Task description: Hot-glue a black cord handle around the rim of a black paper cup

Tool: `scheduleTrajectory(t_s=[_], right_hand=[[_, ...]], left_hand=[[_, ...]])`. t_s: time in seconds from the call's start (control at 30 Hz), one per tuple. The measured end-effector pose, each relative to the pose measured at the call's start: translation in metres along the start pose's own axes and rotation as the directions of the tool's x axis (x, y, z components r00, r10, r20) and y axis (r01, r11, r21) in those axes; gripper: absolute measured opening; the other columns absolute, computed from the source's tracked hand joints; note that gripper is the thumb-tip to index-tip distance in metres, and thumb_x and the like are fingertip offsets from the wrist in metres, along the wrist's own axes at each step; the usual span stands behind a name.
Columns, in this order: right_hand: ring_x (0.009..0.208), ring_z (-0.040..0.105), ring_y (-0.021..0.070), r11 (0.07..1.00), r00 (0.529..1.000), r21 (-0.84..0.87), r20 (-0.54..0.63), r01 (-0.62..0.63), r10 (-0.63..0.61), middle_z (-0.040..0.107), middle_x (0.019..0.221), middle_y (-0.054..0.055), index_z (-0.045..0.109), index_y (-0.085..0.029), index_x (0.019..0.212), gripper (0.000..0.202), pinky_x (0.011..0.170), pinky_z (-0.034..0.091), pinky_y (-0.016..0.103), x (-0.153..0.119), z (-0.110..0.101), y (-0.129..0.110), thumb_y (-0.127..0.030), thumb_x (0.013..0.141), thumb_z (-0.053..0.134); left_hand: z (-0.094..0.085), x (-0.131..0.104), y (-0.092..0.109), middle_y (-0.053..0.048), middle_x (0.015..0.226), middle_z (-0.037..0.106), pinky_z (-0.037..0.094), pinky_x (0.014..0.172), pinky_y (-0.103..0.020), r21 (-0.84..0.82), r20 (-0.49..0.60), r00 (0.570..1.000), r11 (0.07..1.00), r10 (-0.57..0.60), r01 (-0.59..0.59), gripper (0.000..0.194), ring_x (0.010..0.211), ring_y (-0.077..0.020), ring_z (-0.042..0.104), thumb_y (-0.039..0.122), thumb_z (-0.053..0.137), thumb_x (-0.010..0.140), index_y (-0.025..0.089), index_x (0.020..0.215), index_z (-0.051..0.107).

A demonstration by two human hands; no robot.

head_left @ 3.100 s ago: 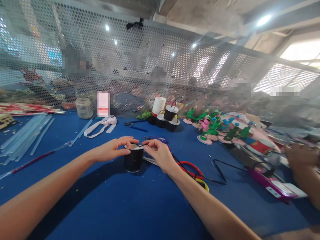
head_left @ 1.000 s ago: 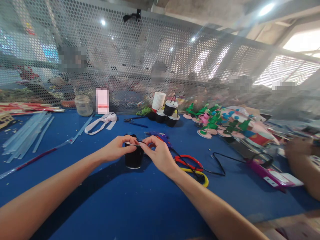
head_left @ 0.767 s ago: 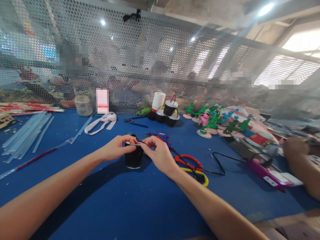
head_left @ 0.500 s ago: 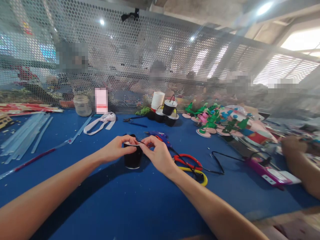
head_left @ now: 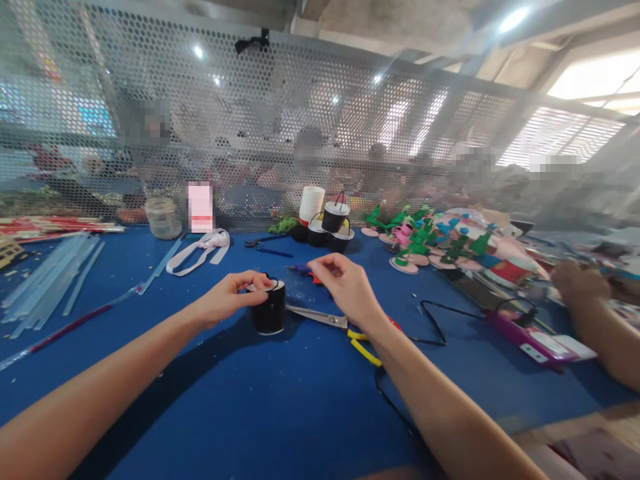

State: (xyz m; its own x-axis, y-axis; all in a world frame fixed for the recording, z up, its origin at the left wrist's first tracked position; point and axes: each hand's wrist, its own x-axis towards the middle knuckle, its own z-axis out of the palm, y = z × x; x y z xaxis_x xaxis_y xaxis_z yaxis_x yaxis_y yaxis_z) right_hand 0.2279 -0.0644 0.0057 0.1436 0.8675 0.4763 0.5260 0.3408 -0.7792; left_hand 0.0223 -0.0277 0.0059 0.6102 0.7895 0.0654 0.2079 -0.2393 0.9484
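A small black cup [head_left: 270, 312] with a white inside and a thin black loop at its rim stands on the blue table. My left hand [head_left: 245, 288] grips its left rim, thumb outside and fingers over the top. To the right, my right hand [head_left: 345, 283] is closed in a pinch over a blue and red glue gun [head_left: 302, 269], covering most of it. What those fingers hold, if anything, is hidden. Scissors [head_left: 323, 317] with yellow and red handles lie beneath my right wrist, blades towards the cup.
Behind stand black pails [head_left: 335, 217], a white cup stack [head_left: 313, 202] and pliers [head_left: 270, 248]. White ribbon [head_left: 197, 257], clear strips [head_left: 55, 280] and a jar [head_left: 163, 219] are left. Green figures [head_left: 420, 243], a purple power strip [head_left: 520, 340] and another person's arm [head_left: 595, 320] are right.
My right hand has left the cup's rim and moved right, over the glue gun. The scissor blades and the cup's loop now show. My left hand stays on the cup.
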Motion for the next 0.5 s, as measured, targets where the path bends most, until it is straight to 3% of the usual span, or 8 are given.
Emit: scheduleTrajectory(t_s=[0.07,0.17,0.23,0.3,0.4,0.5], right_hand=[[0.060,0.056,0.0171,0.982,1.000,-0.185,-0.013,-0.029,0.027,0.062,0.067,0.005,0.057,-0.017,0.070,0.018,0.057,0.042,0.029,0.007,-0.009,0.008,-0.033,0.074,0.050],[0.068,0.058,0.0225,0.874,0.995,-0.482,0.042,-0.063,0.095,0.063,0.070,0.008,0.058,-0.017,0.068,0.010,0.063,0.041,0.034,0.014,-0.016,0.025,-0.025,0.071,0.054],[0.070,0.059,0.0259,0.828,0.988,-0.556,0.077,-0.068,0.133,0.063,0.068,0.011,0.058,-0.016,0.063,0.003,0.063,0.041,0.036,0.017,-0.017,0.033,-0.018,0.066,0.058],[0.070,0.059,0.0274,0.832,0.986,-0.551,0.100,-0.059,0.136,0.063,0.068,0.013,0.059,-0.015,0.061,0.003,0.064,0.041,0.037,0.016,-0.016,0.036,-0.013,0.063,0.059],[0.080,0.059,0.0251,0.859,0.986,-0.512,0.142,-0.002,0.087,0.064,0.083,0.013,0.062,-0.015,0.074,0.008,0.069,0.042,0.035,0.011,-0.011,0.024,-0.018,0.070,0.055],[0.080,0.059,0.0186,0.944,0.956,-0.301,0.292,0.136,-0.044,0.065,0.086,0.006,0.062,-0.020,0.080,0.017,0.071,0.044,0.031,0.003,0.001,0.003,-0.028,0.078,0.048]], left_hand=[[0.000,0.000,-0.001,-0.008,0.104,0.057,0.024,0.099,-0.042,-0.014,0.001,1.000,1.000,-0.006,0.006,0.013,0.118,-0.0216,0.039,0.025,0.058,0.067,0.017,0.063,0.049],[0.000,0.000,-0.002,-0.009,0.105,0.056,0.023,0.100,-0.042,-0.011,0.001,1.000,1.000,-0.013,0.013,0.014,0.118,-0.0218,0.038,0.026,0.058,0.067,0.016,0.063,0.049],[-0.001,0.001,-0.004,-0.008,0.104,0.057,0.022,0.100,-0.042,0.018,-0.001,1.000,1.000,-0.005,0.005,0.013,0.117,-0.0219,0.039,0.026,0.057,0.068,0.016,0.064,0.049],[-0.001,0.001,-0.006,-0.008,0.103,0.057,0.022,0.099,-0.043,0.077,-0.002,1.000,0.997,0.019,-0.019,0.014,0.116,-0.0221,0.041,0.027,0.056,0.068,0.017,0.064,0.049],[-0.001,0.001,-0.006,-0.007,0.099,0.058,0.024,0.098,-0.042,0.160,0.009,0.998,0.985,0.070,-0.070,0.013,0.113,-0.0218,0.042,0.027,0.056,0.069,0.016,0.065,0.049],[0.001,0.000,-0.005,-0.006,0.095,0.058,0.027,0.096,-0.040,0.201,0.031,0.994,0.973,0.109,-0.113,0.013,0.109,-0.0212,0.045,0.028,0.054,0.071,0.016,0.067,0.050]])
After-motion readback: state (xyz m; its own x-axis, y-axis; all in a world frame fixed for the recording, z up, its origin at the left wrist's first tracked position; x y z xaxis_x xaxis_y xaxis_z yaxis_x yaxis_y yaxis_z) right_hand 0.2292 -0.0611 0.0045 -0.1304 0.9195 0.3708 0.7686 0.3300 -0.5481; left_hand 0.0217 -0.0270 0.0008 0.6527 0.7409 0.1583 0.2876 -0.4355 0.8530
